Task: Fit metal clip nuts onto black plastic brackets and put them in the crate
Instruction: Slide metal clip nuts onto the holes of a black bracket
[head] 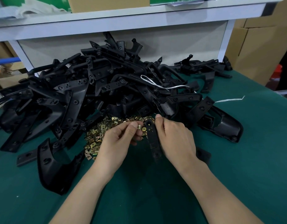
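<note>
My right hand [175, 139] grips a long black plastic bracket [153, 141] by its edge, holding its upper end over the clip pile. My left hand [121, 139] pinches a small brass-coloured clip nut [139, 126] between thumb and fingers, just left of the bracket's top hole. Under both hands lies a heap of brass clip nuts [97, 136] on the green mat. A big pile of black brackets [107, 88] rises behind it. No crate is in view.
The green table mat [139, 183] stretches toward me. Loose brackets lie at the left [55, 165] and right [223, 125]. A white strap [157, 84] lies across the pile. A white shelf [107, 21] overhangs the back; cardboard boxes [255, 50] stand at right.
</note>
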### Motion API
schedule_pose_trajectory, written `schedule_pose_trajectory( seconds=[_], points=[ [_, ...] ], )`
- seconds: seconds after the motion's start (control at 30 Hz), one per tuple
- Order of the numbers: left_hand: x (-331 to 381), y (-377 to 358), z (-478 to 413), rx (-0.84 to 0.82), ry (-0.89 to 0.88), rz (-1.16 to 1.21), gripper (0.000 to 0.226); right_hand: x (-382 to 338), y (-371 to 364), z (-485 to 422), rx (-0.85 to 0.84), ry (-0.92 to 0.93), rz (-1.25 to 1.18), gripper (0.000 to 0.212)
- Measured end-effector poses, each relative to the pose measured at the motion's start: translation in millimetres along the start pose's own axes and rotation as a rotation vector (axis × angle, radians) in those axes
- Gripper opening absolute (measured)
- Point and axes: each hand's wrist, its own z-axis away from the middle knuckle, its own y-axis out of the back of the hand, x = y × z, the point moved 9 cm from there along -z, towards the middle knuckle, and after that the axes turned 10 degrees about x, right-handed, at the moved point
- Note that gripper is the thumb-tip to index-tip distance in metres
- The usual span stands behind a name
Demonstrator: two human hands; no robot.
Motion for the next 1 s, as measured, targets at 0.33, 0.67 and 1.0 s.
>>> schedule_pose_trajectory(
  seconds=[0.33, 0.67, 1.0],
  points=[
    [-4, -3, -1, -0.016, 0.033, 0.044, 0.027, -2, 3, 0, 0.002, -0.008, -0.040, 0.048],
    [-10, -2, -1, -0.009, 0.065, 0.029, 0.019, 0, -2, 1, -0.035, -0.010, -0.035, 0.058],
    [-12, -7, 1, -0.045, 0.090, 0.072, 0.025, 5, -4, 1, -0.069, -0.070, -0.112, 0.066]
  ],
)
